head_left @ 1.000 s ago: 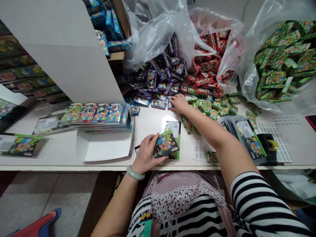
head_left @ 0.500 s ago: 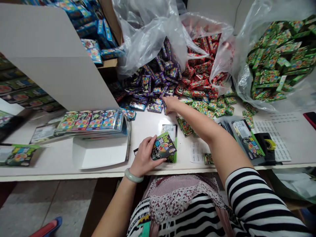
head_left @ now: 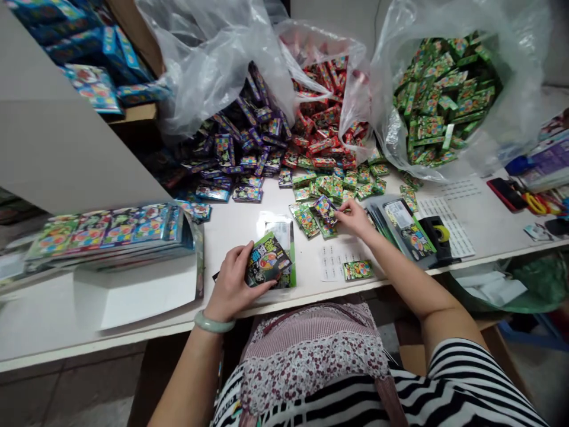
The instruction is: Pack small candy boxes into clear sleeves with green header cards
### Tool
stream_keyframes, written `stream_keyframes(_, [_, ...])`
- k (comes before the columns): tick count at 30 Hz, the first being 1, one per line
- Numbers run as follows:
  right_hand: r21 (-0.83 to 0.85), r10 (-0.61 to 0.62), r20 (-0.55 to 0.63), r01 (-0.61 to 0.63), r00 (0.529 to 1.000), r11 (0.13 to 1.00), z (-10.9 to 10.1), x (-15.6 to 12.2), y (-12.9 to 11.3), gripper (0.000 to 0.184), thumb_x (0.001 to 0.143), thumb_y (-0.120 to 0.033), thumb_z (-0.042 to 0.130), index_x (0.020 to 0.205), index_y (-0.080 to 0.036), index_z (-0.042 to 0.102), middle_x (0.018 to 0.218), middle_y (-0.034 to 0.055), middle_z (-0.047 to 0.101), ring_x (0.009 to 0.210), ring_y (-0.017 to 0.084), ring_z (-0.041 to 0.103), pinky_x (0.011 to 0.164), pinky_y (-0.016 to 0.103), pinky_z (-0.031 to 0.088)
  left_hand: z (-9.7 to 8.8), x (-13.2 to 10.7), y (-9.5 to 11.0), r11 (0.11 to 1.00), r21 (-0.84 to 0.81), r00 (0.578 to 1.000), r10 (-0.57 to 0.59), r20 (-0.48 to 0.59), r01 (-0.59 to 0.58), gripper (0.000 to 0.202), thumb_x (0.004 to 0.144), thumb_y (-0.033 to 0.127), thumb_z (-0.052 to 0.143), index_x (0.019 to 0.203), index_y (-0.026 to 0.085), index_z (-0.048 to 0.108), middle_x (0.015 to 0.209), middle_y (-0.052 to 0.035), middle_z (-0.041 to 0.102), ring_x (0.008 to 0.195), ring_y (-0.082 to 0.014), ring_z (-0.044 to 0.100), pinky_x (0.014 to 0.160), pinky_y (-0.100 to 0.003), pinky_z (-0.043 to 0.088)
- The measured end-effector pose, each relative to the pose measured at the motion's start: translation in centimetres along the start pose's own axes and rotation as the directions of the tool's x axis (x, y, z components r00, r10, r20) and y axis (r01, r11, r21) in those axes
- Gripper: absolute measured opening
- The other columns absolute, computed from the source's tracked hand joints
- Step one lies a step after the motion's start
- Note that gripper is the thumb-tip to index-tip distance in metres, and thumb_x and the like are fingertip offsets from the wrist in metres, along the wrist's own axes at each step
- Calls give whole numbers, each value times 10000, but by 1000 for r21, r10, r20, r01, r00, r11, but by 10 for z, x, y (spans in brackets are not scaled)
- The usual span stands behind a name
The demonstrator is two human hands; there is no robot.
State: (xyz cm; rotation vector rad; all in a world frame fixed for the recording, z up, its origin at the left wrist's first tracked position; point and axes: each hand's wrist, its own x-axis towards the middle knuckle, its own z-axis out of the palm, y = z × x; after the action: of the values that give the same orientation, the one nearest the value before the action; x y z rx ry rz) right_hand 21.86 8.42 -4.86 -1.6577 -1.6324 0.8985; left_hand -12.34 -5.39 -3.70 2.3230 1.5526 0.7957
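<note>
Open white cardboard box (head_left: 142, 290): on the bench (head_left: 233, 228), a row of glossy multicoloured packets (head_left: 115, 228) in its far part.
Left grip (head_left: 231, 284): closed round the near-left end of a flat black printed packet with a green edge (head_left: 269, 261), thumb along its near side.
Black packet's place: above the bench's near edge, tilted, its visible face slanting up to the right; it overlaps a flat green-edged packet with a white label (head_left: 281, 228).
Small purple printed packet (head_left: 324, 206): right of the black packet and farther from the body, over loose small green packets (head_left: 304, 220); whether it touches them, I cannot tell. Its long axis seems to slope down to the right, though the fingers cover one end.
Right grip (head_left: 353, 219): fingertips pinching the purple packet's right end; this hand is much the nearer to it, the left well apart.
White sticker sheet (head_left: 329, 267): nearer the body than the right grip, a small green packet with a bright printed face (head_left: 358, 270) on its right part.
Stacked black pouches in clear plastic (head_left: 406, 228): beyond the right wrist, just beside a black tape dispenser with a yellow core (head_left: 441, 233).
</note>
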Motion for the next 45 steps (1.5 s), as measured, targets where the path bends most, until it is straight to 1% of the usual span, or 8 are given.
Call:
stream_keyframes(5, [-356,-221,148,261,964,897,-11,-15,6,367,794,-354,709,1097,-169,615,1193,153,624,1200,306,536,1047,488,423,2,6,7,999,36,999,19,45,-21,929,797,601,676,1530,192,277,1237,-154,481,1147,-337,542,999,-519,506])
stream_keyframes(8, [-436,-303,417,481,857,761,-21,3,-5,882,676,-362,841,1444,-216,432,1557,157,372,1465,358,276,1163,560,271,1,9,11,998,52,999,30,32,-32,928,798,605,673,1530,192,280,1242,-155,473,1146,-334,543,999,-514,508])
stream_keyframes(11, [-455,-255,594,580,763,676,-21,17,-8,989,648,-306,859,1505,-248,368,1616,130,295,1505,375,186,1176,601,206,1,12,17,998,45,998,38,40,-40,936,792,584,692,1530,187,275,1252,-156,464,1164,-331,534,1016,-507,500])
stream_keyframes(22, [-554,-226,523,529,822,643,-12,7,-14,820,704,-458,768,1413,-153,492,1502,194,422,1386,380,364,1133,544,272,4,7,15,1000,13,998,-11,64,10,961,763,582,722,1529,211,276,1265,-151,466,1177,-341,530,1030,-538,487])
stream_keyframes(26, [-543,-161,599,546,784,638,-8,14,-16,674,689,-352,748,1305,-146,570,1498,197,446,1412,391,352,1139,549,262,4,6,18,999,2,996,-34,87,34,955,764,585,720,1525,210,280,1265,-149,467,1193,-344,523,1042,-532,478])
stream_keyframes(34, [-417,-88,712,521,696,745,-19,29,-15,888,694,-431,773,1476,-238,401,1490,144,460,1445,360,317,1183,561,179,4,4,15,999,14,994,-44,104,43,942,779,590,704,1524,200,280,1272,-154,463,1193,-339,518,1042,-513,471])
stream_keyframes(42, [-307,-338,521,542,784,782,-21,18,-22,692,660,-429,825,1254,-214,545,1307,125,548,1244,330,489,1074,501,366,7,8,18,997,-3,993,-74,89,74,965,737,578,746,1513,206,310,1276,-150,474,1197,-345,520,1046,-529,468])
stream_keyframes(45, [-205,-514,431,635,742,745,-24,-12,-45,770,687,-532,806,1325,-240,493,1347,135,497,1283,338,451,1084,495,362,7,10,20,998,12,996,-63,67,63,972,734,568,756,1514,196,310,1280,-157,476,1201,-345,521,1041,-523,475])
